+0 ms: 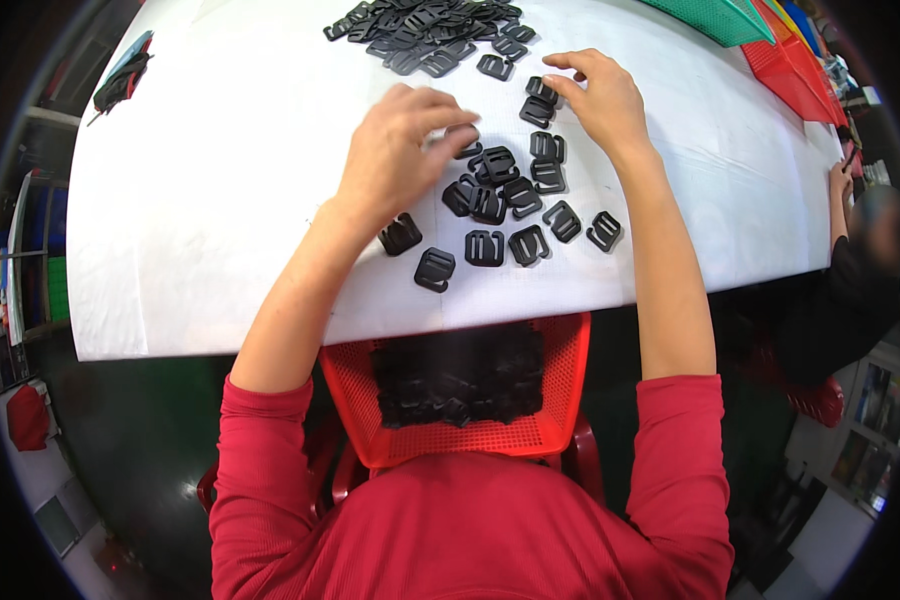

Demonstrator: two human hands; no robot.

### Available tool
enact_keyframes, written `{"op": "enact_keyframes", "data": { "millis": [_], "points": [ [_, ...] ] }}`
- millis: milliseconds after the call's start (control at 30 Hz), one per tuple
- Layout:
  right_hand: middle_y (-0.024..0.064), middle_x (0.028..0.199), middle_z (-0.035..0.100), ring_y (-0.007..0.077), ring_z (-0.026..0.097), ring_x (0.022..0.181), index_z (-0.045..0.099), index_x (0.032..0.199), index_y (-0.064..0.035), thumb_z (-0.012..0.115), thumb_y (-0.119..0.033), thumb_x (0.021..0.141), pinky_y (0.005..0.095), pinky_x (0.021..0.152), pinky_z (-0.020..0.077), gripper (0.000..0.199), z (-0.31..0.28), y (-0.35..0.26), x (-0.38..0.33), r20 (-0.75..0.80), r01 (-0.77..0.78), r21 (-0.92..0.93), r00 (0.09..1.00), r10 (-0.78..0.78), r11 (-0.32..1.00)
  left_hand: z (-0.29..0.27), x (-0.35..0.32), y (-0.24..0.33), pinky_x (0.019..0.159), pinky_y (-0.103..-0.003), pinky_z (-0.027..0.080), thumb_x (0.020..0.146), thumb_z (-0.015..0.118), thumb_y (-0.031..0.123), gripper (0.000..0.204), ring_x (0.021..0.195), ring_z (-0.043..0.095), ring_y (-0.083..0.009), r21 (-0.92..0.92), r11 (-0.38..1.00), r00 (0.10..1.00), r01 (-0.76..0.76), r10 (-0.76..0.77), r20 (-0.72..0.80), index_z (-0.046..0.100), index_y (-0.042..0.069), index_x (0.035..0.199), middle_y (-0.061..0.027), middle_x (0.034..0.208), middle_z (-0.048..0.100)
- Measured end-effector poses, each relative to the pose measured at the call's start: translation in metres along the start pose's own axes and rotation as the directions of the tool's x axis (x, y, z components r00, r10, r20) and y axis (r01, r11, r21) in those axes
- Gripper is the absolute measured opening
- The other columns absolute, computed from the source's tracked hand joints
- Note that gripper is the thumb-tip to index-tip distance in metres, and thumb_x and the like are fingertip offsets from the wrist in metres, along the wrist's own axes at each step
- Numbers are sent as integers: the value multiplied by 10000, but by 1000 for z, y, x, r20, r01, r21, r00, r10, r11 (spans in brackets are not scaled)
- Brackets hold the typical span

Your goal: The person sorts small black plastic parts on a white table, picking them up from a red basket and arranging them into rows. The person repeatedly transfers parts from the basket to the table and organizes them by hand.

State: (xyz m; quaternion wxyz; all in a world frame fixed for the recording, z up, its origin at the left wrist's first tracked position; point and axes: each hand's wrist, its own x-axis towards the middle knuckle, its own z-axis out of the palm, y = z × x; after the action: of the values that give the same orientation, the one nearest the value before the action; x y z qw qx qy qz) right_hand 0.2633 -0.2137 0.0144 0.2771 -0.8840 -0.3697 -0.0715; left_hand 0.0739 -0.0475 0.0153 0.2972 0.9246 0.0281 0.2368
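Black plastic strap buckles lie on the white tabletop in front of me. My left hand (pixel 400 150) is over the left side of the near group, its fingers smeared by motion. A buckle (pixel 467 146) shows partly under its fingertips; whether they grip it is not clear. Farther right, my right hand (pixel 608 100) has thumb and index finger apart. Its thumb is at a buckle (pixel 541 90) that lies against another buckle (pixel 537 111). Between my forearms are a small heap of buckles (pixel 487 204) and several single ones, such as one buckle (pixel 434 269) near the table edge.
A large pile of buckles (pixel 420 32) lies at the far side of the white table (pixel 200 200). Below its edge, a red basket (pixel 560 370) holds many black pieces. Green (pixel 715 18) and red baskets (pixel 792 75) stand far right, near another person (pixel 850 270).
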Motion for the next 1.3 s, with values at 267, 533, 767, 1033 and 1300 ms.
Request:
{"op": "enact_keyframes", "data": {
  "millis": [267, 533, 767, 1033, 1300],
  "points": [
    [19, 1036, 680, 244, 606, 998, 772, 971, -207, 739, -245, 803, 370, 871, 498, 175, -3, 6, -31, -32, 219, -103, 974, -224, 970, 25, -5, 7, 939, -361, 458, 827, 724, 264, 256, 1063, 545, -226, 127, 968, 975, -217, 221, -12, 766, 202, 1072, -5, 1114, 671],
    [22, 1024, 673, 240, 599, 1004, 762, 982, -168, 745, -256, 808, 371, 882, 490, 197, -14, 1, -64, 76, 154, 144, 983, -166, 978, 25, -9, 6, 923, -364, 455, 833, 719, 258, 236, 1067, 547, -215, 106, 951, 951, -289, 273, 144, 766, 237, 1064, 14, 1132, 671],
    [43, 967, 676, 237, 621, 950, 752, 992, -121, 779, -233, 769, 357, 851, 497, 251, -30, -16, -89, 158, 90, 169, 981, -117, 981, 16, -4, -8, 866, -346, 497, 830, 724, 154, 254, 1034, 582, -225, 120, 971, 973, -205, 216, -86, 755, 183, 1080, -22, 1125, 674],
    [42, 944, 662, 228, 657, 770, 722, 989, -122, 729, -65, 779, 351, 672, 522, 218, -28, 0, -95, -185, 119, -48, 975, -126, 992, 29, -12, 18, 859, -356, 502, 797, 751, 198, 248, 1013, 579, -227, 34, 855, 846, -517, 505, 169, 755, 144, 1039, 10, 1087, 688],
    [36, 967, 684, 253, 617, 918, 732, 940, -84, 762, -149, 770, 365, 799, 499, 184, -49, -44, -148, -76, 172, 131, 984, -163, 976, 33, -6, 41, 777, -362, 510, 809, 748, 224, 268, 883, 616, -259, -40, 987, 955, -152, 158, 252, 734, 108, 1050, -61, 883, 702]
  ]
}}
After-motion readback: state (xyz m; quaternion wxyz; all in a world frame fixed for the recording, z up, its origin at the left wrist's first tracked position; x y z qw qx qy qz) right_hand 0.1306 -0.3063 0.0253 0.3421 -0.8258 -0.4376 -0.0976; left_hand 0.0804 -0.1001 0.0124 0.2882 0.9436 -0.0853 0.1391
